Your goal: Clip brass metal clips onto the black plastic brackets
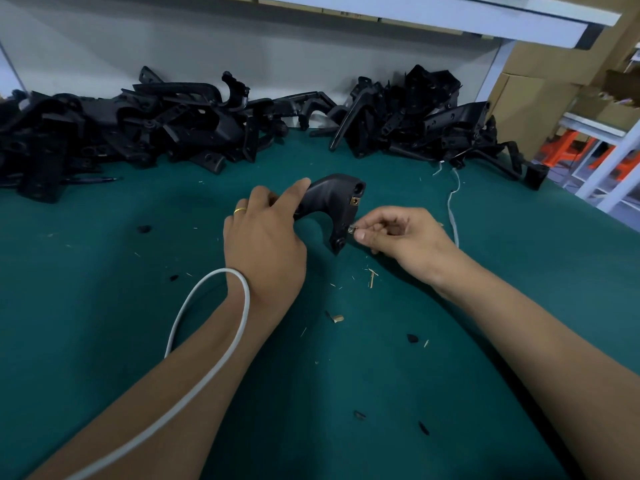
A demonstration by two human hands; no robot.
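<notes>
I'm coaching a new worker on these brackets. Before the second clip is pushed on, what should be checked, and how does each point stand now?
1. Bracket held steady: ok, the left hand grips its upper arm.
2. First clip seated near the top hole: ok, it looks to sit flush.
3. Second clip in hand: ok, the right hand pinches it.
4. Clip lined up with the bracket's lower edge: cannot tell, too small.
5. Clip's open side facing the bracket: cannot tell.
6. Cable kept away from the work: ok, it lies over the left forearm.
</notes>
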